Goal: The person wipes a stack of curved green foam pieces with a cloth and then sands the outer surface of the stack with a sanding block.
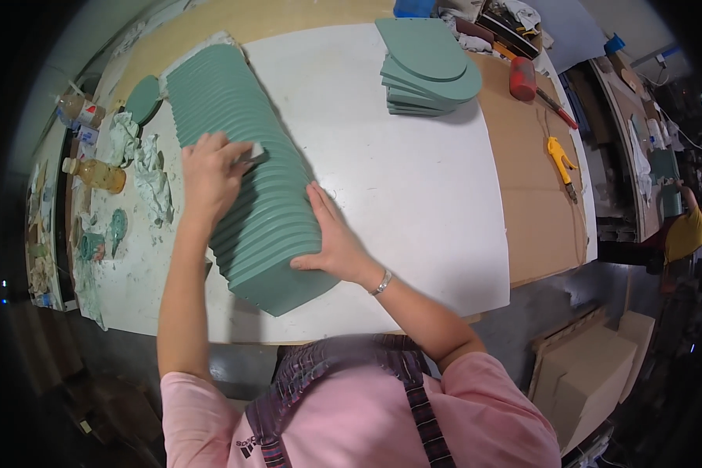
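A long row of green panels with rounded edges [277,199] lies slantwise on the white-topped table, packed face to face. My left hand [210,175] is closed on a small grey block [255,154], which rests against the rounded edges around the middle of the row. Whether it is a sanding block I cannot tell. My right hand [335,246] lies on the right side of the row near its front end, thumb and fingers spread, touching the panels. The flat front face of the nearest panel [285,290] points toward me.
More green panels [433,66] are stacked at the back right. Beyond them are a red mallet [522,78] and a yellow air blow gun [560,160] on cardboard [522,210]. Bottles [97,175] and crumpled rags [154,183] lie left. A person in yellow [685,234] works far right.
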### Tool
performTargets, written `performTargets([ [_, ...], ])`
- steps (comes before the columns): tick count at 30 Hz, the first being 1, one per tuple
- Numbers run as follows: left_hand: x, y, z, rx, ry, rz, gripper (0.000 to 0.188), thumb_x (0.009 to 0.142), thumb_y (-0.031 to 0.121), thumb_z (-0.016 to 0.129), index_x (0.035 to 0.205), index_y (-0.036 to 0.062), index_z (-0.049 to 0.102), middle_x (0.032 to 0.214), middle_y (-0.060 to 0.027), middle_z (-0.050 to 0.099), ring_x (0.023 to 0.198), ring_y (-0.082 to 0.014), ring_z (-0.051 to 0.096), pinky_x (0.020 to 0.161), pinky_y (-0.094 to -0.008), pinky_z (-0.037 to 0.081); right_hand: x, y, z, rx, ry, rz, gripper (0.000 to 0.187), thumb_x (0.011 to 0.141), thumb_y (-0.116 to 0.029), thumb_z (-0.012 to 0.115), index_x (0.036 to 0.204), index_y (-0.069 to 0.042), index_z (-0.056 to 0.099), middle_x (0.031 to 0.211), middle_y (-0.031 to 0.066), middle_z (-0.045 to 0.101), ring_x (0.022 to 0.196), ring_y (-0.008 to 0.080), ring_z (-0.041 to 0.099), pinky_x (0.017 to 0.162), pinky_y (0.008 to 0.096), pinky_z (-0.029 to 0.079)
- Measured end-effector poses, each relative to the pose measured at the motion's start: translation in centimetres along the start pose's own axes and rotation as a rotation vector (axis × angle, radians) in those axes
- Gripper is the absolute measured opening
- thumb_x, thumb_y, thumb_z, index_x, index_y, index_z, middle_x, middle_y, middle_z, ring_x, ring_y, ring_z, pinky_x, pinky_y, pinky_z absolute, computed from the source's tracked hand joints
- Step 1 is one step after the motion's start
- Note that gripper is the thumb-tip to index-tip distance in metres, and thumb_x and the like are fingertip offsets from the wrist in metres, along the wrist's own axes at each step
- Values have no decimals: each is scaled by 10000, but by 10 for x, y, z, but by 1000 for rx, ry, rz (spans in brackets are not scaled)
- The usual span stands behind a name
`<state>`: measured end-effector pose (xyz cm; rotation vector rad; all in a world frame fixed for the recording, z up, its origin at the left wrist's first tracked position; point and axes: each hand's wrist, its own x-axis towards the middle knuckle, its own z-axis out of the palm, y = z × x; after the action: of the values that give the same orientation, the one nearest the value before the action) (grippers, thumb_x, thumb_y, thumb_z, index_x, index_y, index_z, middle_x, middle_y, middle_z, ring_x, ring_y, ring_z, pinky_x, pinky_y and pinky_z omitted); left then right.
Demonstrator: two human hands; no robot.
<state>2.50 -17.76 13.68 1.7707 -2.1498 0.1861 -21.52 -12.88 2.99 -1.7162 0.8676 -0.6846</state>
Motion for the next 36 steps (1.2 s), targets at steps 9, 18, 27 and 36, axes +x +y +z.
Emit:
performTargets([
  [9, 0, -11, 6, 7, 70, -11, 262, 729, 122, 792, 989, 135, 763, 828, -37, 585, 877, -253, 575, 798, -410, 375, -1, -2, 1, 49, 1, 1, 1328, 655, -500, 886, 1592, 29, 107, 1656, 257, 111, 1537, 396, 141, 1240, 430, 194],
  [18, -10, -12, 1, 34, 8, -54, 295, 734, 81, 770, 1023, 134, 738, 886, -40, 585, 927, -250, 574, 834, -417, 384, 0, -3, 0, 83, -3, 27, 1343, 644, -491, 897, 1599, 13, 98, 1663, 243, 97, 1542, 379, 133, 1242, 427, 194],
  [27, -67, -35, -33, -114, 36, -325, 260, 723, 109, 801, 974, 73, 745, 863, -60, 626, 900, -277, 592, 810, -419, 420, 0, 0, 2, 15, 14, 21, 1316, 629, -371, 914, 1590, 20, 104, 1662, 242, 90, 1535, 397, 152, 1238, 435, 226],
  [36, -112, -35, -40, -127, 85, -419, 250, 730, 81, 751, 977, 63, 716, 774, -78, 582, 741, -245, 581, 723, -374, 423, 4, -21, -4, -17, -35, 73, 1340, 627, -336, 928, 1579, 47, 66, 1651, 277, 71, 1532, 415, 145, 1235, 449, 239],
])
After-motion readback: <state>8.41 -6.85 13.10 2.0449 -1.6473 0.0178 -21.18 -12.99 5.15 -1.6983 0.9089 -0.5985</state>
